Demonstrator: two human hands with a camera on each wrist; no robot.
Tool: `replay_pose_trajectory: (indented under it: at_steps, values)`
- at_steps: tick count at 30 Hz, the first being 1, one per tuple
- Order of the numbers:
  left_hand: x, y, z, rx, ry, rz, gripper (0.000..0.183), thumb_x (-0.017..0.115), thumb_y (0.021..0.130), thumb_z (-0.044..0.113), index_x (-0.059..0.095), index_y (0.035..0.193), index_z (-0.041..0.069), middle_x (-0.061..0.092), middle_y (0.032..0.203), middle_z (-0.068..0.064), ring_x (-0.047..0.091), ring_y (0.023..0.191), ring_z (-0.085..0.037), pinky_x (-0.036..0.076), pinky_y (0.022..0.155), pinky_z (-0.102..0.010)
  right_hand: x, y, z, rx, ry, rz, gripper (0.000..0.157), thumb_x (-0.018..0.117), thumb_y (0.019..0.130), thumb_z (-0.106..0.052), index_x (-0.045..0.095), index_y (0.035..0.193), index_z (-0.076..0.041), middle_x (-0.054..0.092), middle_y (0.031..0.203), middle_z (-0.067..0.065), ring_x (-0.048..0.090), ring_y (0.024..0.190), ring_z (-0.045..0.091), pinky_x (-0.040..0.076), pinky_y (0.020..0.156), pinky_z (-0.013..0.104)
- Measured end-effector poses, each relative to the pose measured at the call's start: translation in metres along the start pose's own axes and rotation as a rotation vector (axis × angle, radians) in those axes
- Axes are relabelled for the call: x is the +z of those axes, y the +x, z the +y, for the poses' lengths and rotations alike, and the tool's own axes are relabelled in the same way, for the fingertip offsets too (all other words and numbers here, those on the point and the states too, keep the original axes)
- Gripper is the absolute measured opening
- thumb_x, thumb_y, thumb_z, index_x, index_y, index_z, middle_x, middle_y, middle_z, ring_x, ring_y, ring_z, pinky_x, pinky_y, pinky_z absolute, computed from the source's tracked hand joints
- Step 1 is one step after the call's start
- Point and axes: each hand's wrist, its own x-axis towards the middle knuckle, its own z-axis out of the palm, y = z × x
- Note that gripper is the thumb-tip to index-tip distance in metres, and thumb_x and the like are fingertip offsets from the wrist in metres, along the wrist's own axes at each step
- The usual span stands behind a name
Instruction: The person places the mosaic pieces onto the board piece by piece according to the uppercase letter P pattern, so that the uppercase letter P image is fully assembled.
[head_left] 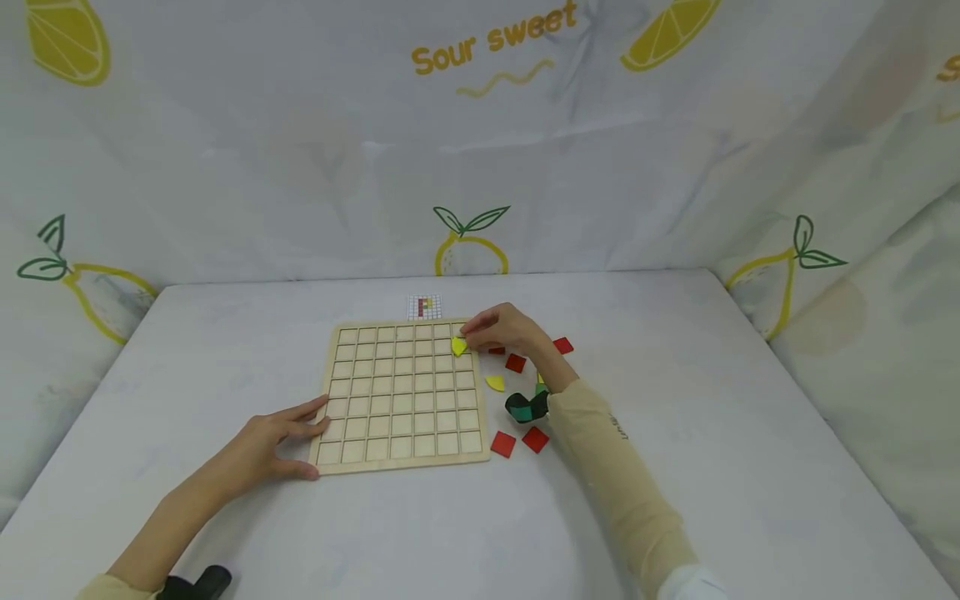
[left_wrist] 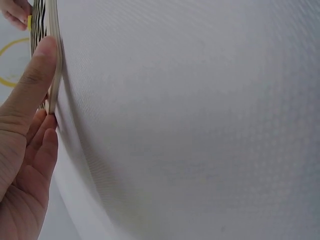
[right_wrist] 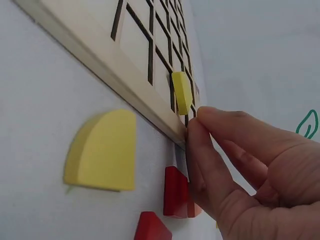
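A pale wooden grid board (head_left: 408, 464) lies flat on the white table. My left hand (head_left: 258, 446) rests against its left side, fingers extended at the edge and thumb (left_wrist: 37, 70) at the near-left corner. Over the board's far-right part, my right hand (head_left: 504, 327) pinches a yellow quarter-round piece (right_wrist: 182, 93) at the fingertips. That piece is tilted over the grid cells. Another yellow quarter-round piece (right_wrist: 107, 150) lies off the board's right side, near a few red square tiles (right_wrist: 175, 192) below the right hand.
A small printed grid card (head_left: 425, 307) with a coloured pattern lies behind the board. Red squares (head_left: 502, 444) and a green piece (head_left: 541, 388) are scattered to the right, partly behind a dark strap (head_left: 525, 408) at the right wrist. A lemon-print cloth (head_left: 300, 167) hangs behind the table.
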Motion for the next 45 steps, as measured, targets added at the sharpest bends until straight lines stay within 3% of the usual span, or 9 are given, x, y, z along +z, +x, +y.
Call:
replay_pose_trajectory:
  at_steps: [8, 12, 23, 29, 38, 45]
  values:
    - [-0.001, 0.0, 0.003, -0.011, 0.009, -0.006, 0.068, 0.086, 0.062, 0.027, 0.064, 0.118, -0.007, 0.045, 0.14, -0.024, 0.048, 0.122, -0.046, 0.044, 0.094, -0.055, 0.01, 0.002, -0.005, -0.09, -0.313, 0.07, 0.024, 0.08, 0.079, -0.017, 0.074, 0.1, -0.006, 0.072, 0.093, 0.004, 0.059, 0.08, 0.014, 0.048, 0.066, 0.02]
    - [0.0, -0.001, 0.002, -0.002, 0.001, 0.0, 0.069, 0.085, 0.063, 0.029, 0.064, 0.118, -0.007, 0.046, 0.14, -0.024, 0.048, 0.122, -0.046, 0.044, 0.094, -0.055, 0.018, 0.004, -0.01, -0.12, -0.465, 0.088, 0.027, 0.083, 0.076, -0.018, 0.076, 0.1, -0.008, 0.073, 0.093, 0.003, 0.061, 0.083, 0.013, 0.048, 0.067, 0.02]
    - [-0.001, 0.0, 0.001, -0.02, 0.009, -0.002, 0.069, 0.086, 0.063, 0.028, 0.063, 0.119, -0.006, 0.045, 0.141, -0.023, 0.047, 0.124, -0.044, 0.044, 0.095, -0.054, 0.03, 0.001, -0.02, -0.151, -0.566, 0.106, 0.024, 0.083, 0.074, -0.008, 0.072, 0.095, -0.002, 0.07, 0.092, 0.007, 0.062, 0.088, 0.019, 0.053, 0.077, 0.027]
    - [0.0, 0.001, -0.001, -0.004, -0.001, 0.002, 0.069, 0.085, 0.063, 0.029, 0.063, 0.118, -0.006, 0.045, 0.141, -0.024, 0.047, 0.123, -0.045, 0.044, 0.095, -0.054, 0.015, 0.001, -0.009, -0.197, -0.458, 0.059, 0.026, 0.08, 0.078, -0.016, 0.065, 0.095, -0.003, 0.067, 0.094, 0.008, 0.062, 0.086, 0.02, 0.051, 0.068, 0.025]
    - [0.0, -0.001, -0.002, 0.014, 0.01, 0.011, 0.068, 0.085, 0.063, 0.029, 0.064, 0.118, -0.006, 0.046, 0.14, -0.025, 0.048, 0.122, -0.046, 0.045, 0.093, -0.055, -0.005, 0.002, 0.008, -0.238, -0.217, -0.129, 0.027, 0.072, 0.084, -0.004, 0.059, 0.108, 0.001, 0.062, 0.105, 0.012, 0.06, 0.093, 0.021, 0.053, 0.082, 0.026]
    - [0.001, -0.002, -0.003, 0.025, 0.007, 0.022, 0.069, 0.085, 0.063, 0.03, 0.064, 0.118, -0.006, 0.046, 0.14, -0.024, 0.048, 0.122, -0.045, 0.046, 0.092, -0.055, -0.013, 0.0, 0.019, -0.25, -0.142, -0.143, 0.03, 0.073, 0.084, -0.004, 0.062, 0.111, 0.0, 0.062, 0.106, 0.01, 0.061, 0.094, 0.021, 0.053, 0.084, 0.025]
